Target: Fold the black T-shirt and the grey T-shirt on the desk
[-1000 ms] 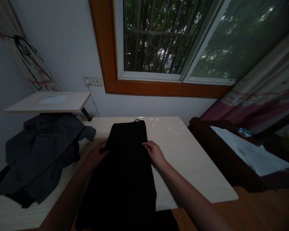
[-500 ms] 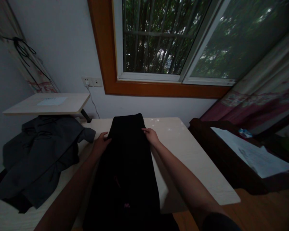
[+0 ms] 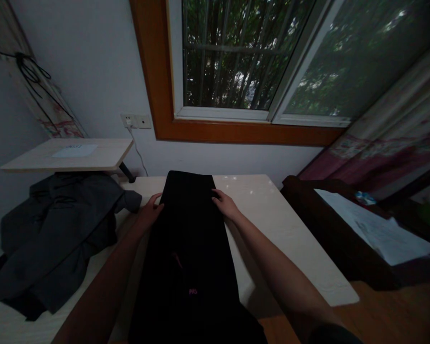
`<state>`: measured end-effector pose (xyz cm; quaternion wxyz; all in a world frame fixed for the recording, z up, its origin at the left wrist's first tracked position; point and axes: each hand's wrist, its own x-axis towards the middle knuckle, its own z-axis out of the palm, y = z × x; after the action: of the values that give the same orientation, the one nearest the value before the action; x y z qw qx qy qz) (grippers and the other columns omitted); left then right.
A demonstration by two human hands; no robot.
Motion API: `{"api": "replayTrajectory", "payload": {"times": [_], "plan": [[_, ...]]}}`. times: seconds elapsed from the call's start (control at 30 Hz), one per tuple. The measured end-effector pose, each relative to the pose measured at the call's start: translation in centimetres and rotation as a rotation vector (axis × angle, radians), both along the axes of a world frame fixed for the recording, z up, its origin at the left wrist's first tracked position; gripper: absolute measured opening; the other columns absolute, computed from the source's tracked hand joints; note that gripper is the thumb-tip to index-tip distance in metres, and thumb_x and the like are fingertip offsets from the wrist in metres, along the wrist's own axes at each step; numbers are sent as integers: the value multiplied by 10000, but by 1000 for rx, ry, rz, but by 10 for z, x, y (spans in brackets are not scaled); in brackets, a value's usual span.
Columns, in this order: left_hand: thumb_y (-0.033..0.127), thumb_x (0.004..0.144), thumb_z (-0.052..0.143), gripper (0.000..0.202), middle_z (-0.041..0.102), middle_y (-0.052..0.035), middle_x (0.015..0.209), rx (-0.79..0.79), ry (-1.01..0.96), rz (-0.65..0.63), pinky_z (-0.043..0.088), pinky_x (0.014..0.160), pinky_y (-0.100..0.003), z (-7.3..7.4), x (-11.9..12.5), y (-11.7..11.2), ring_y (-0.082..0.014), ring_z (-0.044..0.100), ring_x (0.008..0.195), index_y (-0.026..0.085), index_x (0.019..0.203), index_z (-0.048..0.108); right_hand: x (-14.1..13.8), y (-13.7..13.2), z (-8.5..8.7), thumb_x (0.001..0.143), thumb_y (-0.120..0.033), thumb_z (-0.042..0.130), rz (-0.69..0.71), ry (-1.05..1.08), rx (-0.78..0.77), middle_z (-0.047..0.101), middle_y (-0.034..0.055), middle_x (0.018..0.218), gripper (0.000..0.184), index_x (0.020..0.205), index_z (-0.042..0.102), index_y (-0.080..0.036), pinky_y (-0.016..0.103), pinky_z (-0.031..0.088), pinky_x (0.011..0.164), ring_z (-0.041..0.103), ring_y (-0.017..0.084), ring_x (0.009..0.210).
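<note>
While the black cloth [image 3: 197, 234] is spread over the tabletop [image 3: 272, 229] and past its near edge, the cloth's sides are touched by the left hand [image 3: 151, 211] and the right hand [image 3: 225, 204]; whether it is pinched cannot be told. Room is seen on the right. The way is blocked by the wall [image 3: 243, 159] behind and gray clothes [image 3: 57, 234] on the left.
</note>
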<state>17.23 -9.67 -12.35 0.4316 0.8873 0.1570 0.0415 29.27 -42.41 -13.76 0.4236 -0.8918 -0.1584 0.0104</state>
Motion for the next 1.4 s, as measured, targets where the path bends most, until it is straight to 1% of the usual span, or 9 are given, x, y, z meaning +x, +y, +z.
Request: {"api": "replayTrajectory", "payload": {"times": [0.07, 0.17, 0.37, 0.5, 0.67, 0.8, 1.07, 1.23, 1.4], "plan": [[425, 887, 531, 552, 758, -44, 1075, -3, -10, -85, 520, 904, -370, 2, -10, -2, -249, 709, 986, 269, 1415, 563, -20, -10, -3, 913, -324, 592, 48, 36, 25, 739, 41, 1182, 447, 1356, 620, -271, 409, 530, 988, 704, 220, 1030], [421, 890, 498, 421, 730, -32, 1235, -28, -36, -145, 457, 1057, -378, 4, -21, -5, -261, 648, 1190, 270, 1221, 709, -50, -21, -9, 910, -360, 595, 128, 91, 119, 733, 32, 1193, 383, 1277, 667, -280, 400, 523, 994, 696, 216, 1061], [444, 880, 515, 392, 737, -38, 1220, -91, -44, -81, 469, 1055, -401, 5, -27, -14, -269, 656, 1175, 257, 1145, 735, -86, -28, -18, 903, -356, 580, 93, 157, 249, 702, 69, 1283, 373, 1238, 702, -248, 433, 448, 1103, 633, 229, 1221], [422, 871, 521, 354, 752, -32, 1165, -97, -46, -40, 495, 1006, -389, 5, -21, -17, -265, 678, 1117, 264, 1094, 746, -80, -26, -22, 893, -325, 573, 57, 206, 309, 713, 81, 1268, 380, 1233, 712, -228, 440, 451, 1102, 645, 229, 1207], [384, 858, 534, 341, 739, -43, 1206, -127, -72, -27, 452, 1073, -414, -2, -4, -14, -268, 644, 1182, 242, 1078, 751, -61, -23, -28, 886, -313, 575, 37, 243, 373, 731, 78, 1236, 381, 1225, 719, -219, 427, 506, 1039, 683, 224, 1137], [369, 852, 527, 367, 744, -58, 1182, -164, -86, -18, 481, 1041, -421, -7, 17, -11, -265, 657, 1146, 217, 1105, 744, -38, -19, -30, 881, -277, 560, 17, 221, 323, 752, 70, 1182, 392, 1233, 717, -208, 415, 534, 996, 708, 212, 1074], [358, 836, 532, 382, 741, -91, 1142, -266, -117, 8, 518, 983, -406, -11, 65, -12, -256, 674, 1082, 168, 1098, 735, 11, -9, -15, 860, -212, 583, -22, 182, 248, 762, 62, 1149, 357, 1180, 741, -218, 426, 504, 1038, 702, 209, 1092], [384, 856, 536, 391, 736, -83, 1173, -344, -116, 1, 512, 992, -402, -12, 63, -13, -247, 654, 1133, 181, 1137, 718, 4, -11, -6, 853, -233, 612, -3, 170, 251, 701, 59, 1293, 448, 1297, 668, -237, 408, 481, 1065, 655, 204, 1186], [531, 869, 542, 533, 681, -99, 1312, -438, -107, -77, 512, 995, -354, -5, 35, -15, -236, 638, 1190, 172, 1244, 666, -29, -25, -6, 871, -326, 603, 49, 220, 273, 745, 44, 1171, 344, 1182, 716, -233, 386, 527, 992, 692, 209, 1081]]}}
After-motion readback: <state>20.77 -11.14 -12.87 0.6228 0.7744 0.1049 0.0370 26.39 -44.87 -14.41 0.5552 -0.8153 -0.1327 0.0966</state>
